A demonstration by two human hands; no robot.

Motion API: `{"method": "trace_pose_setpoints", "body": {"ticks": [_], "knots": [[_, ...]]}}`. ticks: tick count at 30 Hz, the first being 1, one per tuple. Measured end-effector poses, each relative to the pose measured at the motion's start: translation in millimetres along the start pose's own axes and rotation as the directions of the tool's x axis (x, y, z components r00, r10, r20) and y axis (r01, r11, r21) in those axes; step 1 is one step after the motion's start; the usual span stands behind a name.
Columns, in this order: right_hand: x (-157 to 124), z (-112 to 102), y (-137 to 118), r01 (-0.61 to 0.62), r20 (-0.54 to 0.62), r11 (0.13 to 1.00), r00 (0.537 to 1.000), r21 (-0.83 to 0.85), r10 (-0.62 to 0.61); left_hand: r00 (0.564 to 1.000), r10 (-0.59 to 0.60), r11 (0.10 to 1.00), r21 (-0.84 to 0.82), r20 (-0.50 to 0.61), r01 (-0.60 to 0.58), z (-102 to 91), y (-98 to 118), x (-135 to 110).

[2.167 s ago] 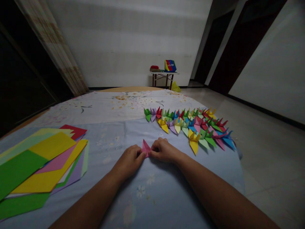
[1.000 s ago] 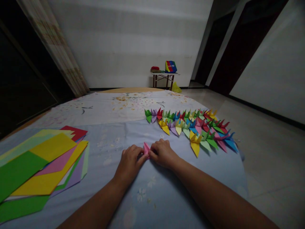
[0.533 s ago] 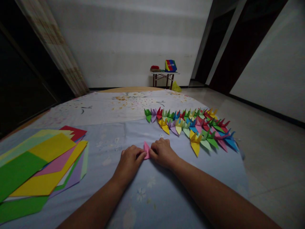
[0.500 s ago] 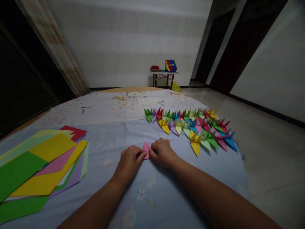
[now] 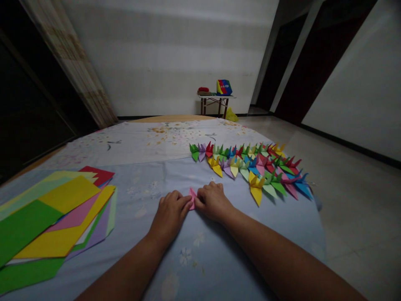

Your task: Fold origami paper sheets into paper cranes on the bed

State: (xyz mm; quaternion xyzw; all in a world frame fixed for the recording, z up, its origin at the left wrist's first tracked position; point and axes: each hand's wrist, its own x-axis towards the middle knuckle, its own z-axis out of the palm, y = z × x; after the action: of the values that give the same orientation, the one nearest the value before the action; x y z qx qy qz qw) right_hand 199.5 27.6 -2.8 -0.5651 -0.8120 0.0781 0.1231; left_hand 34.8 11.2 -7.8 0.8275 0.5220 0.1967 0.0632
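Note:
A small folded piece of pink paper [image 5: 192, 199] lies on the blue flowered cloth between my two hands. My left hand [image 5: 171, 211] is closed on its left side, with the thumb and fingertips pressed to the paper. On the right side my right hand [image 5: 213, 201] pinches the same paper, its fingers curled under. The fingers cover part of the paper, so its lower folds are hard to make out. To the right of my hands stand rows of folded paper cranes [image 5: 257, 187] in many colours.
Loose sheets of coloured paper [image 5: 72, 194] are fanned out at the left of the table. The cloth [image 5: 188, 267] covers the round table. Against the far wall is a small table [image 5: 216, 97] bearing a colourful box [image 5: 224, 87], with a yellow bag [image 5: 231, 115] beside it on the floor.
Both hands stay in nearly the same place on the pink paper. My left thumb has shifted slightly up over it, and less of the paper shows.

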Motion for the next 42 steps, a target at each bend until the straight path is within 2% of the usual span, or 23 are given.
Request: {"method": "trace_pose_setpoints", "body": {"ticks": [4,8,14,18,21,23,30,34,42], "knots": [[-2.1,1.1,0.9,-0.039,-0.055,0.998,0.998,0.05,0.042,1.0,0.008,0.995,0.097,0.014,-0.009,-5.4,3.5,-1.3],[-3.4,2.4,2.9,-0.02,-0.086,0.997,0.996,0.075,0.027,0.999,0.006,0.986,0.168,0.047,-0.014,-8.0,4.3,-1.6],[0.2,2.5,4.4,-0.057,-0.031,0.997,0.998,0.05,0.059,0.999,0.021,0.97,0.241,0.024,-0.026,-8.3,6.3,-3.0],[1.6,1.7,3.9,-0.076,-0.005,0.997,0.997,0.034,0.076,0.994,0.111,0.957,0.271,-0.024,-0.101,-11.9,19.6,-6.0],[1.5,1.3,4.0,-0.071,-0.013,0.997,0.997,0.036,0.071,0.986,0.15,0.953,0.256,0.075,-0.164,-10.8,33.4,-12.0],[1.3,1.1,4.3,-0.071,-0.016,0.996,0.997,0.047,0.072,0.987,0.104,0.956,0.259,0.125,-0.134,-6.6,40.6,-17.4],[2.6,-2.3,6.0,-0.089,0.032,0.99,0.996,0.106,0.086,0.989,0.004,0.951,0.306,0.147,-0.05,7.3,46.3,-28.8],[6.6,-4.3,7.7,-0.077,0.07,0.994,0.995,0.08,0.072,0.989,-0.015,0.946,0.323,0.145,-0.033,6.8,45.3,-28.3],[8.9,-6.6,8.2,-0.04,0.07,0.998,0.997,0.039,0.037,0.991,-0.021,0.949,0.316,0.133,-0.022,6.9,43.6,-27.0]]}}
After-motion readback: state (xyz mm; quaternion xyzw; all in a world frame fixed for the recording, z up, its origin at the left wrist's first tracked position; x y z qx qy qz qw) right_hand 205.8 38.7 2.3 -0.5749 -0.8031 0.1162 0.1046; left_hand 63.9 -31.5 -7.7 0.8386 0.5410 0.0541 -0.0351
